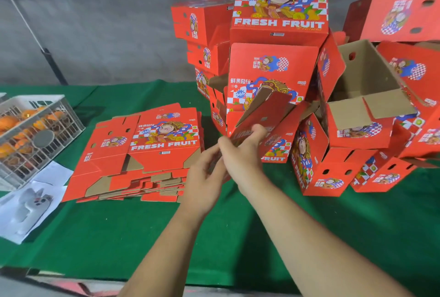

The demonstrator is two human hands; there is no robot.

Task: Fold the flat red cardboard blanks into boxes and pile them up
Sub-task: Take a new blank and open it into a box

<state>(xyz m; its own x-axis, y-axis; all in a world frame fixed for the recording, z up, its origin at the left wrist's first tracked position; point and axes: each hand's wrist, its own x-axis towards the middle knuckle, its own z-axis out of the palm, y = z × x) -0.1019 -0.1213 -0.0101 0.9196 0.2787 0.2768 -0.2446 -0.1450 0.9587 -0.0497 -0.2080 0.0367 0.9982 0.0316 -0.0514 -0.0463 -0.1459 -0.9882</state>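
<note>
Blank [259, 116] tilted between both gripping hands [223, 165].

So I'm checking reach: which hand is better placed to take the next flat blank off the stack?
Probably the left hand: the stack of flat blanks lies right beside it, while the right hand grips the blank on the far side.

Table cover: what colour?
Plain green cloth, clearest in the head view.
</note>
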